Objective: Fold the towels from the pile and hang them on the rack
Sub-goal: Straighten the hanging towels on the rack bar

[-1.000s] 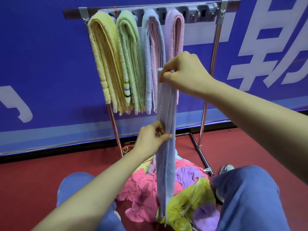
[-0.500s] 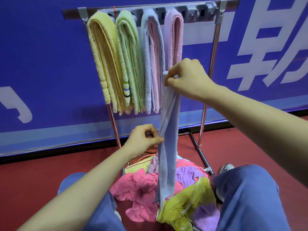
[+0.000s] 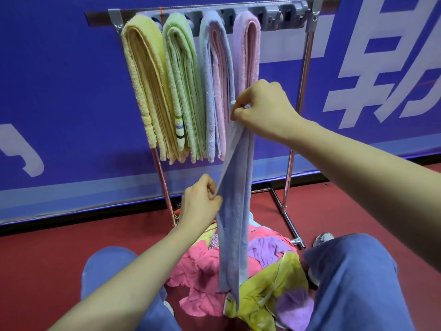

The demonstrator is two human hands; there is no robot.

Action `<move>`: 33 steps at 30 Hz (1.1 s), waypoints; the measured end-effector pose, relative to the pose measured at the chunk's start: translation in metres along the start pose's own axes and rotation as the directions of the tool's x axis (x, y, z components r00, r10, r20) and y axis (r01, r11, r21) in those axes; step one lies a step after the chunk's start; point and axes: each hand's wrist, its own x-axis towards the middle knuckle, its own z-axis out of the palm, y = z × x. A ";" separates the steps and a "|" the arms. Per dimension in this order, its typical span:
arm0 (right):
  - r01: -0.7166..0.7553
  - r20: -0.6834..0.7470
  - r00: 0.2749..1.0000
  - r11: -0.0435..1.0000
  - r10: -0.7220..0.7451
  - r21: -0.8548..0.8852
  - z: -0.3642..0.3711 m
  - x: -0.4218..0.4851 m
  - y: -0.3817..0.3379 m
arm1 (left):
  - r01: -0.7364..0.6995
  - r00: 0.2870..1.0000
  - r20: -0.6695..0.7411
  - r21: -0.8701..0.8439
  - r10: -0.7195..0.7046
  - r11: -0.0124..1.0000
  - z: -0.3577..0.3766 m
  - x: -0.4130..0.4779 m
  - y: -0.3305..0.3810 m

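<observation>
1. R hand (image 3: 262, 108) raised, arm reaching fwd from the right; fingers curled, pinching top end of blue towel (image 3: 235, 211).
2. L hand (image 3: 200, 206) lower, thumb + fingers pinching towel's left edge abt mid-length.
3. Towel: thin soft cloth, pale blue, folded into long narrow strip. Hangs vertical in front of rack (image 3: 306, 68); bottom end over pile (image 3: 205, 266) of crumpled pink, purple, yellow cloth on red floor (image 3: 35, 259).
4. Rack: shiny metal tube frame. Four thick terry towels (image 3: 183, 91) draped over top bar: yellow, green, blue, pink.
</observation>
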 end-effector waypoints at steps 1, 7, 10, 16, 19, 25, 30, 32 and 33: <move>-0.009 -0.001 1.000 1.000 0.009 0.000 0.002 0.000 0.000 | -0.009 1.000 0.005 0.026 0.009 1.000 0.003 -0.003 0.000; -0.051 0.021 0.999 0.993 0.049 0.110 0.005 -0.003 -0.010 | -0.072 0.995 0.079 0.063 0.067 0.995 0.023 -0.012 0.013; -0.036 0.047 0.998 0.989 0.029 0.143 0.001 -0.006 -0.018 | -0.057 0.996 0.074 0.028 0.055 0.998 0.028 -0.008 0.023; -0.037 0.050 0.998 0.988 0.029 0.149 -0.004 -0.005 -0.019 | -0.082 0.996 0.025 0.037 0.081 0.996 0.030 0.000 0.029; -0.047 0.052 0.998 0.990 0.041 0.134 -0.005 -0.003 -0.016 | -0.069 0.998 0.012 -0.022 0.069 0.997 0.029 0.002 0.030; -0.064 0.037 0.998 0.992 0.060 0.109 -0.005 -0.002 -0.011 | 0.016 1.000 0.011 -0.191 -0.014 0.981 0.026 0.001 0.027; -0.086 0.011 0.996 0.991 0.085 0.101 -0.009 -0.003 -0.009 | -0.014 0.997 -0.076 -0.148 0.003 0.989 0.016 -0.002 0.021; -0.095 0.005 0.995 0.990 0.095 0.109 -0.011 -0.004 -0.008 | -0.086 0.991 -0.105 -0.035 0.082 0.996 0.011 -0.004 0.016; -0.104 0.003 0.995 0.988 0.104 0.116 -0.012 -0.004 -0.007 | -0.138 0.985 -0.105 0.006 0.138 0.990 0.009 -0.004 0.013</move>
